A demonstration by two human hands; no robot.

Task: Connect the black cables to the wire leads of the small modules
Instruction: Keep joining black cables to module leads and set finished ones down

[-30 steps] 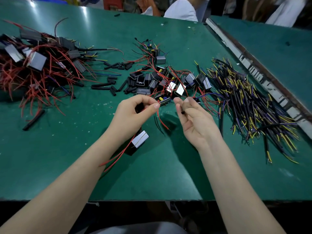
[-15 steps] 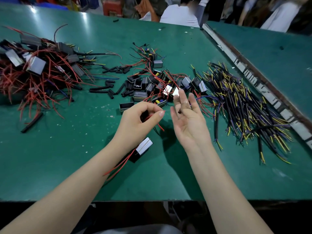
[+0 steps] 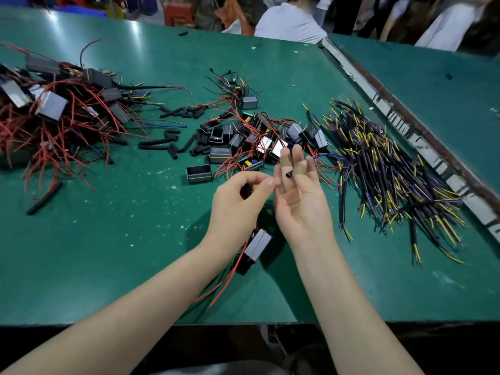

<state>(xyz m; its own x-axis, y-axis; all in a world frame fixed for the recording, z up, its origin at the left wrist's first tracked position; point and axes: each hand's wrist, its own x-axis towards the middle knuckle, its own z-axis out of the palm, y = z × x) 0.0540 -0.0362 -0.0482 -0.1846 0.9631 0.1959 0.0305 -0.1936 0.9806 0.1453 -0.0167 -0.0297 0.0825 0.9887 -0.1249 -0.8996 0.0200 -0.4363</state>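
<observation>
My left hand (image 3: 238,201) hovers over the green table (image 3: 108,239) and pinches the red wire leads of a small black module (image 3: 257,246), which hangs below the hand. My right hand (image 3: 300,196) is beside it, palm up with fingers straight. A short black sleeve piece (image 3: 288,174) lies across its fingers. The loose black cables (image 3: 392,174) with yellow and purple ends lie heaped to the right. More small modules (image 3: 243,136) with red leads sit in a pile just beyond my hands.
A big heap of modules with red wires (image 3: 54,117) fills the far left. Short black sleeves (image 3: 173,142) are scattered between the piles, and an open black case (image 3: 198,173) lies near my left hand. A metal strip (image 3: 405,131) borders the table's right side. People sit at the far end.
My right hand has gone from pinching at the left hand's wire to spreading its fingers straight, palm up. My left hand keeps its pinch on the red leads.
</observation>
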